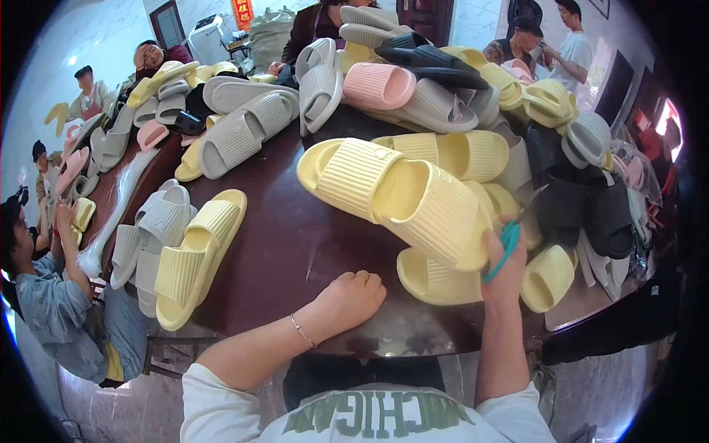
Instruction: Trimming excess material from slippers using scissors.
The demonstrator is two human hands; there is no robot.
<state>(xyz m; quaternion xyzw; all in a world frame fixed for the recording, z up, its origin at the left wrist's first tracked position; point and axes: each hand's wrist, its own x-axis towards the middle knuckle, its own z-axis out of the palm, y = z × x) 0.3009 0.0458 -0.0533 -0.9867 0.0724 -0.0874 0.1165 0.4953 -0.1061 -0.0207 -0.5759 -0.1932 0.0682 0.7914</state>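
Observation:
My right hand [505, 272] is closed around teal-handled scissors [509, 238], and its fingers also grip the heel end of a yellow slide slipper [439, 207]. Ribbed straps mark this slipper and the one joined or held against it, both tilted above the table. Beneath them lies another yellow slipper [436, 280]. My left hand [347, 299] rests on the dark red table [295, 244] as a loose fist, with nothing showing in it. To its left sit a yellow pair [196, 262] and a grey pair [159, 229].
Grey, pink, yellow and black slippers pile along the far side, including a pink slipper [379, 85] and a grey one [236, 140]. Black slippers [580, 207] stand at the right. A person in denim [55, 295] handles a slipper at the left; several others are farther back.

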